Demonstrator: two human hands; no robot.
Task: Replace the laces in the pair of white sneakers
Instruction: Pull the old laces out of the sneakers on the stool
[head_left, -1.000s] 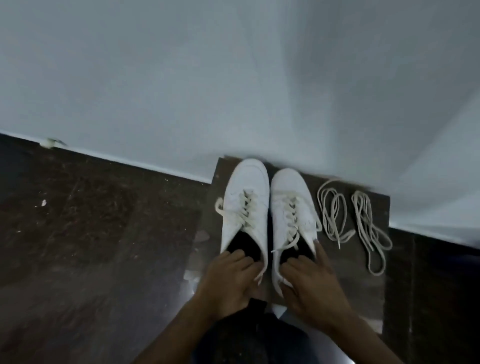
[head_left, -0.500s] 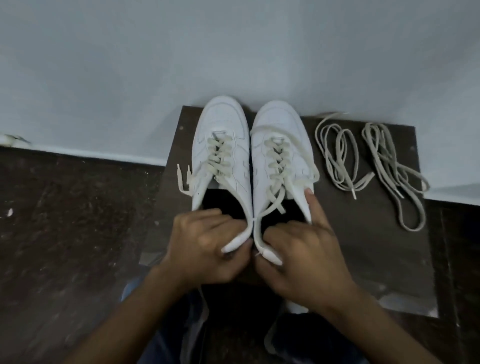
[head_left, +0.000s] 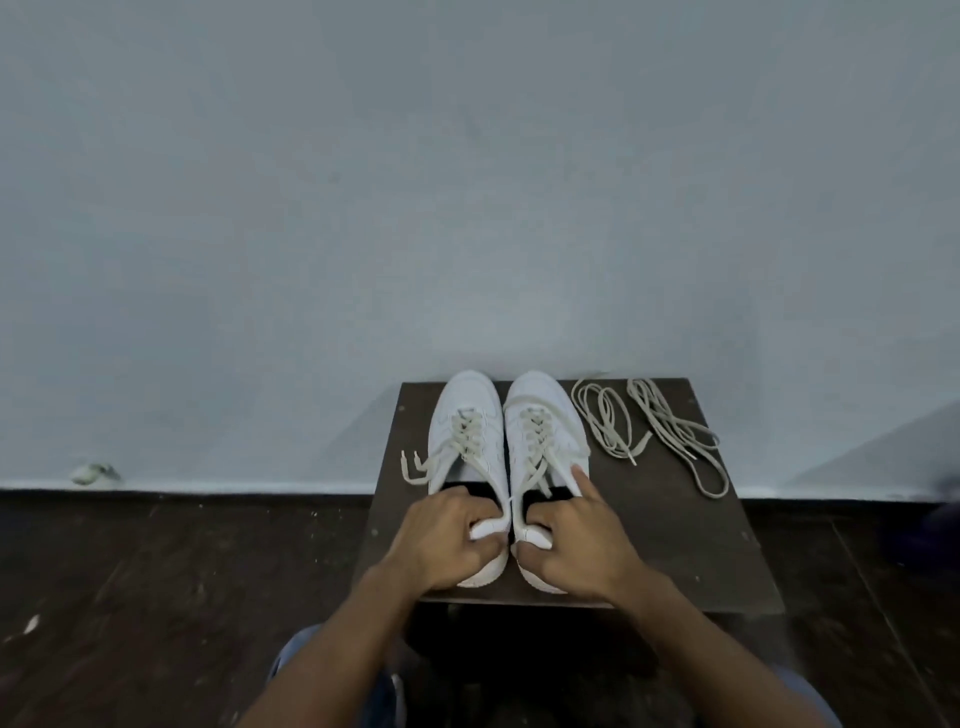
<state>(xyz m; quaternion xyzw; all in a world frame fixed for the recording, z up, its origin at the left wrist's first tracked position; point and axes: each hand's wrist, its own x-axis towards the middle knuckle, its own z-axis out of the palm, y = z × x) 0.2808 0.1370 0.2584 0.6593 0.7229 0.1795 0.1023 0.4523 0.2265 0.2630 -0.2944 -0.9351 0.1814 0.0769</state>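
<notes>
Two white sneakers stand side by side, toes toward the wall, on a small dark wooden table (head_left: 675, 545). The left sneaker (head_left: 467, 415) and the right sneaker (head_left: 540, 415) both carry cream laces, untied at the top. My left hand (head_left: 441, 545) grips the heel of the left sneaker, fingers curled into its opening. My right hand (head_left: 576, 545) grips the heel of the right sneaker, with the index finger stretched along its outer side. Two loose cream laces lie to the right: one bundle (head_left: 605, 421) beside the shoe, another (head_left: 675, 431) farther right.
A pale wall (head_left: 467, 208) rises directly behind the table. Dark wooden floor (head_left: 156, 597) spreads to the left and right. A small pale scrap (head_left: 96, 473) lies at the wall's base on the left. My knees in blue trousers (head_left: 311, 654) sit below the table's near edge.
The view has tilted up, so the shoes sit lower in frame. Both hands kept their hold on the heels; the sneakers now rest flat on the table.
</notes>
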